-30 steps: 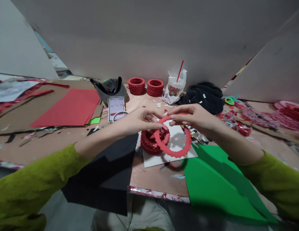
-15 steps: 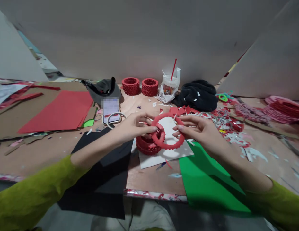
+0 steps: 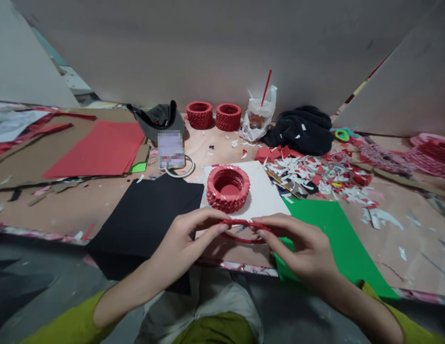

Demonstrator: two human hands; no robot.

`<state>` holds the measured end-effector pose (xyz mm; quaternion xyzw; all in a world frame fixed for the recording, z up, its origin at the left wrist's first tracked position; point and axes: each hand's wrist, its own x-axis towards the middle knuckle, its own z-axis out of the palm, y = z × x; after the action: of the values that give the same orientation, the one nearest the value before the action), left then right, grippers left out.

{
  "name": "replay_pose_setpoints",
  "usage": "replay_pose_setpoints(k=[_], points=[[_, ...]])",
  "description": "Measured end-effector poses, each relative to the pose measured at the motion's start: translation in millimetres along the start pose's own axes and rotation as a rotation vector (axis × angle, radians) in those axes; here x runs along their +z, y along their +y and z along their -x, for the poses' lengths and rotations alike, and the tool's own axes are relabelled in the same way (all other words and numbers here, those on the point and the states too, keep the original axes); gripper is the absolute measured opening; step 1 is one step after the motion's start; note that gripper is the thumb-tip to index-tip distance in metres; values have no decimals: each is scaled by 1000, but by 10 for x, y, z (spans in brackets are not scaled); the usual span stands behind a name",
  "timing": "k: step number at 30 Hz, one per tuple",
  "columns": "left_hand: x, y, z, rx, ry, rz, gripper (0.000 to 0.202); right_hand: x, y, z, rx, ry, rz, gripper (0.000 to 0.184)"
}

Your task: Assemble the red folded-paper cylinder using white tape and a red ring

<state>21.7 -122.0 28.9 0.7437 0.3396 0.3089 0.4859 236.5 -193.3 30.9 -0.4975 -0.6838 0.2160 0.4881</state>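
Note:
Between my two hands a thin red ring (image 3: 244, 240) is held tilted, seen nearly edge-on, just above the table's front edge. My left hand (image 3: 195, 234) pinches its left side between thumb and fingers. On the other side my right hand (image 3: 297, 239) pinches it the same way. Just beyond the ring stands a thicker red ring-shaped stack (image 3: 228, 188) with a rough, notched outer wall. It rests on a white sheet (image 3: 260, 184), and neither hand touches it.
Black paper (image 3: 150, 215) lies left, green paper (image 3: 326, 224) right. Red sheets (image 3: 96, 148), a phone (image 3: 171, 149), a grey cap (image 3: 159, 119), two red rings (image 3: 200, 115), a bagged drink (image 3: 258, 117) and dark cloth (image 3: 303, 130) sit farther back. Paper scraps (image 3: 308, 172) cover the right.
Both hands have drawn the thin red ring toward me and tipped it from facing me to nearly edge-on. The thick red stack behind it is now uncovered.

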Motion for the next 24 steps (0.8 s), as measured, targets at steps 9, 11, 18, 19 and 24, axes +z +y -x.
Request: replay_pose_setpoints(k=[9,11,18,19,24], points=[[155,-204,177,165,35,-41,20,231,85,155,-128,34,55,19],[165,-198,166,172,65,-40,18,234,84,137,-138,48,68,17],[185,-211,151,152,91,-28,13,260,114,113,-108,57,88,16],[184,-212,152,151,90,-33,13,262,119,114,-109,55,90,16],[174,-215,168,113,87,-57,13,261,124,124,-106,65,103,20]])
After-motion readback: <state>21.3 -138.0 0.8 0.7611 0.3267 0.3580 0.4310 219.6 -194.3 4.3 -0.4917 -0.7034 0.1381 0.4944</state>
